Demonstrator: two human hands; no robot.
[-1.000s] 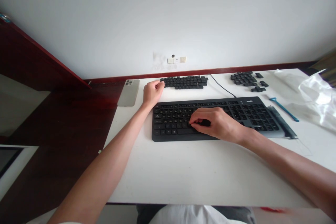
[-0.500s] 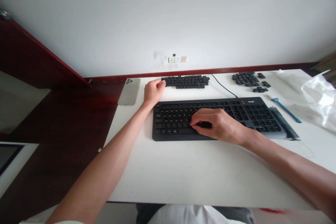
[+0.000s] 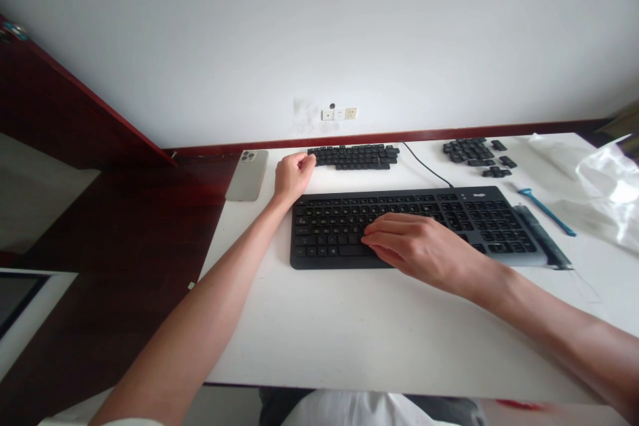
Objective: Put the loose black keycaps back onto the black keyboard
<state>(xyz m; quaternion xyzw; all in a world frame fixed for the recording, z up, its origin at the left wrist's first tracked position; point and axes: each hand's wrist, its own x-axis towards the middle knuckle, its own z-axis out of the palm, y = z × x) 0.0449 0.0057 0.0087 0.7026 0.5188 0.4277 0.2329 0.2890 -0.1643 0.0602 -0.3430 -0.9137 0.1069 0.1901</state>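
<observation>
The black keyboard (image 3: 324, 261) lies across the white table, its lower left keys capped while much of the right side looks like bare key sockets. Over the lower middle rows is my right hand (image 3: 417, 245), fingertips pressed together and touching the keys near the space bar. Anything under those fingers is hidden. Beyond the keyboard's upper left corner, my left hand (image 3: 293, 176) is closed, thumb against curled fingers, at the left end of the rows of loose black keycaps (image 3: 359, 157). I cannot make out whether it pinches a keycap.
Another group of keycaps (image 3: 468, 151) sits at the back right. A blue tool (image 3: 546, 212), a dark strip-like item (image 3: 543, 239) and a clear plastic bag (image 3: 599, 176) lie at the right. A phone (image 3: 247, 176) lies at the left. The keyboard's cable (image 3: 424, 164) runs back.
My right hand has rolled so its fingers lie flatter and closer together over the keys, hiding the gap beneath the palm. My left hand stays in place. The view has shifted slightly.
</observation>
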